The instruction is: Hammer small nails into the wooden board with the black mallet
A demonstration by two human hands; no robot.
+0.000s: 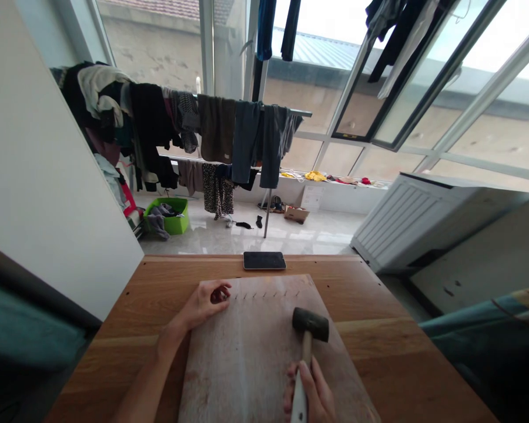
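My right hand (309, 390) is wrapped around the pale handle of a mallet (311, 324) with a dark, cylindrical head. The mallet's head is over the right part of a worn wooden board (247, 358). My left hand (209, 302) rests at the board's upper left, its fingers and thumb curled toward each other in a ring. Whatever they pinch is too small to make out. Just right of those fingertips, several thin nails (263, 295) stand in a row across the board's far part, some leaning.
Beneath the board is a brown wooden table (379, 346), with a phone (264, 260) lying near its far edge. Beyond stand a laundry rack (300, 113) hung with clothes and a green basket (176, 223). A white cabinet (405, 217) is at the right.
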